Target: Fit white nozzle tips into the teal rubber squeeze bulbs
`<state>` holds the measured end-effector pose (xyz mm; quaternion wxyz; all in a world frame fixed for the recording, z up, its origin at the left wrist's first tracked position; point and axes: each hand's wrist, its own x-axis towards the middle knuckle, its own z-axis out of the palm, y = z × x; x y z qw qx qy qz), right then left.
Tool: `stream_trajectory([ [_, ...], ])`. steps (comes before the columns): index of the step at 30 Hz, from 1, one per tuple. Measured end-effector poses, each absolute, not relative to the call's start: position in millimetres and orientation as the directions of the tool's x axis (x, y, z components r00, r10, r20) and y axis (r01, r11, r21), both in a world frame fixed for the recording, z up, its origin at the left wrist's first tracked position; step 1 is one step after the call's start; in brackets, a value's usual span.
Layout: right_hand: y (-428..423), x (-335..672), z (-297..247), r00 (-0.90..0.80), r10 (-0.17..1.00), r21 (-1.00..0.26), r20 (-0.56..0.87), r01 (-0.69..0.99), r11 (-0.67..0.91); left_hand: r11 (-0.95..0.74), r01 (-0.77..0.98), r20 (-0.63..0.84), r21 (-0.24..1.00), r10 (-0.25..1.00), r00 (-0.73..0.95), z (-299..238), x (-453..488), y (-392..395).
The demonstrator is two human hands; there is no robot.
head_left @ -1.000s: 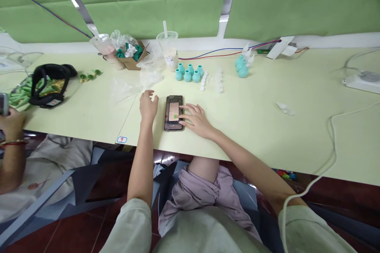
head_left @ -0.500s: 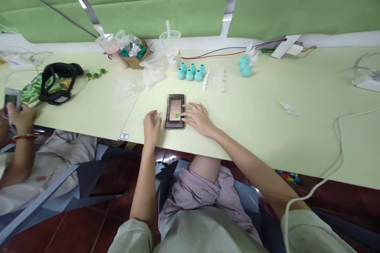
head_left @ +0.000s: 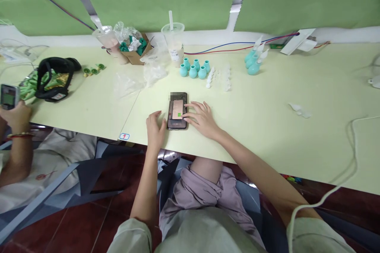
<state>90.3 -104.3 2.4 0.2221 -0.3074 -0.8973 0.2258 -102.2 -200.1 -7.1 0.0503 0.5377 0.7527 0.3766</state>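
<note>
A dark smartphone (head_left: 177,123) lies flat on the pale table with its screen lit, showing a pinkish panel with a small green patch. My right hand (head_left: 202,119) rests at the phone's right side, fingers spread, a fingertip over the screen's edge; whether it touches the glass I cannot tell. To the left of the phone is my left hand (head_left: 155,129), thumb and fingers apart with nothing in them. Beyond the phone stand several small turquoise bulb-shaped pots (head_left: 192,72), with rows of small white pieces (head_left: 227,78) beside them.
Behind are a lidded drink cup (head_left: 174,43), a cardboard box (head_left: 138,58) and clear plastic bags (head_left: 154,72). Turquoise bulbs with white tips (head_left: 253,67) stand farther right. A white cable (head_left: 354,158) crosses the right side. At left, another person's hand (head_left: 20,116) holds a phone near a black headset (head_left: 55,94).
The view has shifted slightly, moving the table items a little. My hands stay beside the phone with almost the same pose. The other person's phone is raised a bit.
</note>
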Motion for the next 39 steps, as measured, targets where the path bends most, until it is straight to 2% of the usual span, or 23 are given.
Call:
stream_trajectory([
  [11, -101.5, 91.4, 2.9, -0.686, 0.685, -0.551, 0.246, 0.482, 0.681, 0.131, 0.786, 0.338, 0.604, 0.851, -0.402, -6.5, -99.7, -199.9],
  [16, -102.1, 90.6, -1.4, -0.719, 0.657, -0.524, 0.226, 0.479, 0.704, 0.133, 0.785, 0.339, 0.605, 0.849, -0.405, -7.0, -99.4, -200.1],
  [21, -103.0, 91.1, 4.3, -0.725, 0.649, -0.562, 0.231, 0.445, 0.697, 0.155, 0.774, 0.339, 0.614, 0.833, -0.437, -6.0, -94.9, -202.5],
  [25, -101.8, 93.0, 9.6, -0.597, 0.729, -0.617, 0.336, 0.445, 0.649, 0.232, 0.745, 0.295, 0.625, 0.814, -0.5, 1.8, -74.7, -195.0],
  [31, -86.8, 97.5, 4.7, -0.34, 0.848, -0.728, 0.406, 0.441, 0.525, 0.371, 0.808, 0.25, 0.458, 0.818, -0.518, 11.2, -32.1, -152.5],
  [35, -78.5, 101.6, 11.6, -0.258, 0.865, -0.765, 0.429, 0.406, 0.5, 0.391, 0.828, 0.273, 0.403, 0.811, -0.517, 8.0, -25.6, -126.2],
  [39, -98.2, 125.8, 45.7, -0.238, 0.818, -0.754, 0.523, 0.318, 0.575, 0.367, 0.851, 0.279, 0.376, 0.831, -0.481, 8.3, -41.6, -115.2],
])
